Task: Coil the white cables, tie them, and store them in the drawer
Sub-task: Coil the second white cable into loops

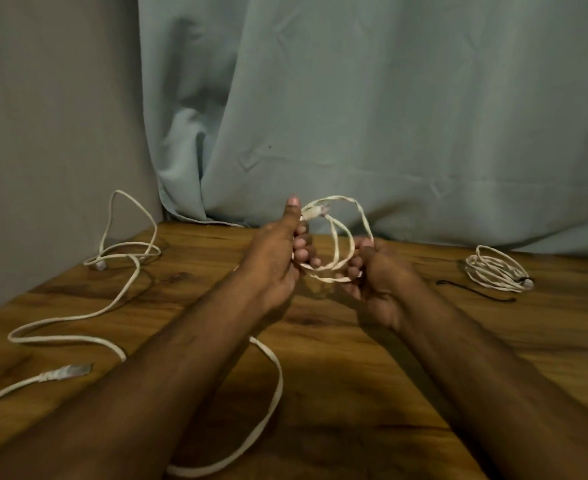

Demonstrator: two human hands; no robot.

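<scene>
A: Head view, the only one. What were the hands doing?

B: Both were up over the wooden table, close together. The left hand had its fingers curled round one side of a small coil, thumb sticking up. The right hand pinched the opposite side. A plug end showed at the top of the coil, just beside the left thumb.

A: And the slack?

B: That was what the next loop would turn on. The loose run of the cable dropped under the left forearm and swept toward the near edge, then out of sight. So the tail lay below and to the near left of the hands, running roughly front to back. I'd judge the left hand nearer to it, though which hand would feed it I couldn't tell.

A: Count?

B: Three white cables, as far as I could make out: the one in hand, a loose cable sprawled on the left with both plugs showing, and a finished bundle well apart on the right. One thin black tie lay just beside that bundle. No drawer in view. A pale curtain hung behind.
</scene>
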